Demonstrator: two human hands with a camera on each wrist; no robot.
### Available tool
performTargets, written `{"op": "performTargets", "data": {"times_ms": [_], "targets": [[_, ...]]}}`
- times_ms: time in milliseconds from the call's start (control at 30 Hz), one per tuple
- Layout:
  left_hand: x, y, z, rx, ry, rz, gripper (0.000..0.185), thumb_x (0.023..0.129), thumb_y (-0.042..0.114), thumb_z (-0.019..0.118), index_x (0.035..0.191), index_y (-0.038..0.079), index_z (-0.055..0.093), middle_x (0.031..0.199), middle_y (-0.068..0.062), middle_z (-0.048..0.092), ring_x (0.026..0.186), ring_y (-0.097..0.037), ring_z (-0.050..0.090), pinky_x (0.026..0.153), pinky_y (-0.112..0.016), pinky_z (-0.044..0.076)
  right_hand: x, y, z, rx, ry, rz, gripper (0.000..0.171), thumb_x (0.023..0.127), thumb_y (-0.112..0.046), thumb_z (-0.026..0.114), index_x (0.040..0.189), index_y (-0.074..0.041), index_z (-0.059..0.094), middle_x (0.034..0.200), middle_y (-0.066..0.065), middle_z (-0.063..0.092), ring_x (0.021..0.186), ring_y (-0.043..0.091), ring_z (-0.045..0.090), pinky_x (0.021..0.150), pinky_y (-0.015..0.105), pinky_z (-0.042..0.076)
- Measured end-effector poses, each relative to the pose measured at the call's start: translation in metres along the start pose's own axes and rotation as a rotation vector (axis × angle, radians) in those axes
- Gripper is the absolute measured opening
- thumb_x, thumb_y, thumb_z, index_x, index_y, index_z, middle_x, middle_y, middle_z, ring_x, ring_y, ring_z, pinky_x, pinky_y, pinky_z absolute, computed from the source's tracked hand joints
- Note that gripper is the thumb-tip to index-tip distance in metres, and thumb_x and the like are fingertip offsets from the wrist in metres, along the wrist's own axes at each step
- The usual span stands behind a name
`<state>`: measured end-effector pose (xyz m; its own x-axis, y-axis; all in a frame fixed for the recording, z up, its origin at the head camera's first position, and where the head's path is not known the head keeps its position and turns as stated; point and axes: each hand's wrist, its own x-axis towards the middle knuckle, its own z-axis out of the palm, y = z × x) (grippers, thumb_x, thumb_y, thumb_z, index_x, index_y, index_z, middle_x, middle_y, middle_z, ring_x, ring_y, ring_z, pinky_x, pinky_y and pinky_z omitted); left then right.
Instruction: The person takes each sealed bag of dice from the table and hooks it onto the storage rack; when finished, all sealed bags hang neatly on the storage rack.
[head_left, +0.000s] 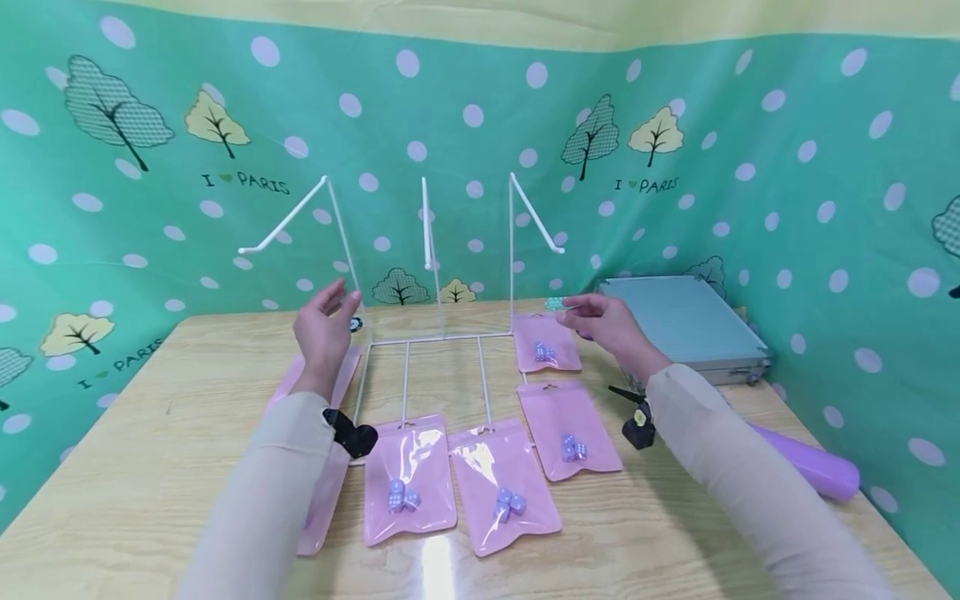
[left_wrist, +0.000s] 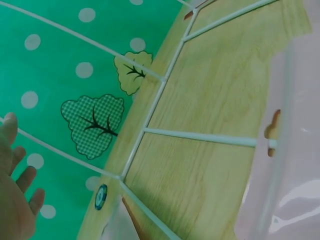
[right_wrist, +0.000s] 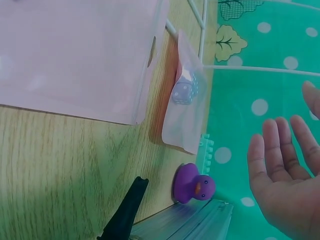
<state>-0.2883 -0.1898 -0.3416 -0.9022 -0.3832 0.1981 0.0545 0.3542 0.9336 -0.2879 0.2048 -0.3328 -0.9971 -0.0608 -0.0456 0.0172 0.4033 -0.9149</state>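
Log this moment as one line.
left hand: open, beside wire rack | right hand: open, above pink pouch | nothing held

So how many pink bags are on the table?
5, maybe more hidden. Two lie at the front, two on the right, and one under the left arm.

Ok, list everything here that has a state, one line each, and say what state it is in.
left hand: open, raised beside the wire rack, holding nothing
right hand: open, over the far right pouch, holding nothing
wire rack: upright, its hooks bare
pink pouches: flat on the table, dice inside
metal case: closed, lying flat
purple duck: standing by the case
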Motion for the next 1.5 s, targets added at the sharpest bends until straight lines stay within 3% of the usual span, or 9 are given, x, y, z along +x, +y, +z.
{"op": "performTargets", "data": {"times_ms": [267, 500, 667, 933, 1100, 1267, 1500], "targets": [[0.011, -0.002, 0.005, -0.034, -0.01, -0.069, 0.051, 0.102, 0.034, 0.064, 0.149, 0.02, 0.052, 0.146, -0.007, 0.058, 0.135, -0.021, 0.054, 0.108, -0.033, 0.045, 0.004, 0.0, 0.002, -0.016, -0.005, 0.021, 0.042, 0.1, -0.02, 0.069, 0.136, -0.003, 0.06, 0.125, 0.017, 0.064, 0.116, 0.03, 0.06, 0.086, 0.029, 0.05], [0.015, 0.0, 0.011, -0.064, 0.0, -0.057, 0.047, 0.101, 0.029, 0.066, 0.146, 0.02, 0.055, 0.137, -0.011, 0.064, 0.126, -0.021, 0.061, 0.104, -0.03, 0.048, 0.009, 0.003, 0.008, -0.018, -0.011, 0.036, 0.044, 0.1, -0.019, 0.068, 0.137, 0.0, 0.058, 0.128, 0.019, 0.063, 0.116, 0.029, 0.058, 0.105, 0.049, 0.045], [0.018, 0.0, 0.015, -0.065, 0.025, -0.051, 0.045, 0.1, 0.028, 0.067, 0.143, 0.017, 0.058, 0.132, -0.013, 0.067, 0.122, -0.023, 0.064, 0.1, -0.031, 0.052, 0.013, 0.003, 0.011, -0.071, 0.024, 0.085, 0.043, 0.098, -0.023, 0.071, 0.134, -0.001, 0.061, 0.128, 0.019, 0.062, 0.117, 0.033, 0.058, 0.105, 0.049, 0.046], [0.022, 0.0, 0.02, -0.059, 0.09, -0.055, 0.036, 0.102, 0.027, 0.065, 0.135, 0.014, 0.065, 0.128, -0.013, 0.069, 0.118, -0.024, 0.066, 0.097, -0.033, 0.053, 0.017, 0.011, 0.014, -0.268, 0.074, 0.152, 0.041, 0.096, -0.026, 0.073, 0.124, 0.001, 0.065, 0.121, 0.019, 0.065, 0.109, 0.033, 0.062, 0.095, 0.043, 0.052], [0.023, -0.001, 0.022, -0.036, 0.125, -0.025, 0.031, 0.102, 0.024, 0.065, 0.129, 0.01, 0.069, 0.122, -0.014, 0.072, 0.111, -0.025, 0.068, 0.097, -0.033, 0.052, 0.017, 0.015, 0.016, -0.329, 0.079, 0.228, 0.035, 0.095, -0.026, 0.074, 0.115, 0.001, 0.063, 0.105, 0.015, 0.064, 0.094, 0.03, 0.061, 0.084, 0.041, 0.053], [0.024, 0.0, 0.022, -0.006, 0.125, -0.029, 0.031, 0.103, 0.026, 0.064, 0.128, 0.01, 0.07, 0.121, -0.014, 0.072, 0.107, -0.023, 0.066, 0.093, -0.031, 0.051, 0.019, 0.017, 0.017, -0.431, 0.072, 0.281, 0.032, 0.093, -0.031, 0.075, 0.099, -0.001, 0.065, 0.084, 0.009, 0.06, 0.076, 0.023, 0.055, 0.068, 0.034, 0.047], [0.027, 0.0, 0.019, 0.022, 0.11, -0.037, 0.032, 0.103, 0.028, 0.064, 0.128, 0.009, 0.07, 0.121, -0.015, 0.072, 0.111, -0.026, 0.065, 0.1, -0.036, 0.049, 0.024, 0.02, 0.023, -0.451, 0.039, 0.392, 0.035, 0.093, -0.035, 0.074, 0.093, -0.003, 0.061, 0.078, 0.007, 0.052, 0.08, 0.026, 0.052, 0.072, 0.035, 0.039]]}}
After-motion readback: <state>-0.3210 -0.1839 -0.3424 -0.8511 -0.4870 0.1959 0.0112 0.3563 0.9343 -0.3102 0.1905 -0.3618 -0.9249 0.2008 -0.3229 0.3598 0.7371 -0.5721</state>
